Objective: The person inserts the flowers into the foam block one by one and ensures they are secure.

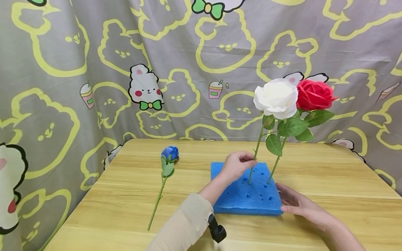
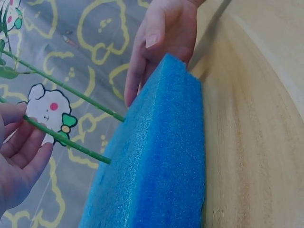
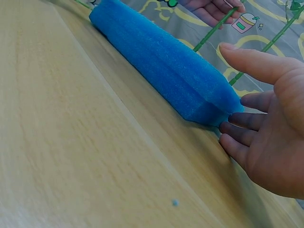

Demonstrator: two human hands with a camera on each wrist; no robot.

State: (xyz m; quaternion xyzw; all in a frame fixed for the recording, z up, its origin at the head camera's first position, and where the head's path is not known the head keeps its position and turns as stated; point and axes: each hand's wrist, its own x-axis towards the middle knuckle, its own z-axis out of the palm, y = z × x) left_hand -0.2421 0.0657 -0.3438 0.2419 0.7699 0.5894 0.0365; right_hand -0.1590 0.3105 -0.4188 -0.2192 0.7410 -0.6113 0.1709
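A white rose (image 1: 275,98) and a red rose (image 1: 316,95) stand with their green stems stuck in a blue foam block (image 1: 230,199). My left hand (image 1: 237,165) pinches the white rose's stem between thumb and fingers, a little above the foam, also seen in the left wrist view, where the stem (image 2: 76,145) enters the block. At the block's right side is my right hand (image 1: 301,205); in the right wrist view its fingers (image 3: 247,121) touch the foam's corner, relaxed, with the thumb held apart. Small holes dot the foam's top.
A blue rose (image 1: 170,153) lies on the wooden table (image 1: 117,217) left of the foam. Beneath my left forearm a black strap piece (image 1: 217,230) sticks out. Behind the table hangs a grey curtain (image 1: 184,41) with cartoon figures.
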